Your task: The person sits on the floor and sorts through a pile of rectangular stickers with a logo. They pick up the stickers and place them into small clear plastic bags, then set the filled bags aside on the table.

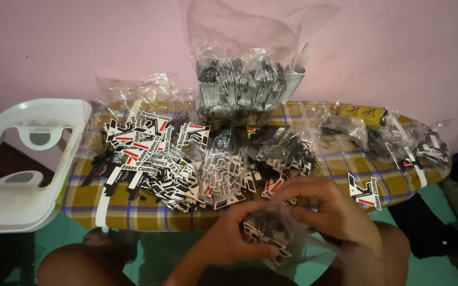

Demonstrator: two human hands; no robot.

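Both hands work just off the near edge of a low board covered in a yellow plaid cloth (345, 161). The left hand (229, 241) is closed around the underside of a small clear plastic bag (274, 233) stuffed with black-and-white hang tags, and the right hand (327, 209) has its fingers pinched together on the bag's upper edge. Because the bag hangs over the person's lap and not over the board, any tag that slips out of the mouth would likely drop to the green floor (430, 267) rather than land on the cloth. The film looks thin and crumpled, so a hard pull could tear it or spill the bundle. A loose heap of tags (155, 159) lies spread across the left half of the board, reaching close to its near edge, and a brushing wrist could sweep some off. One single tag (364, 191) sits right at the near edge toward the right end, the likeliest to be knocked. A taller filled bag (242, 85) stands at the far edge against the pink wall.
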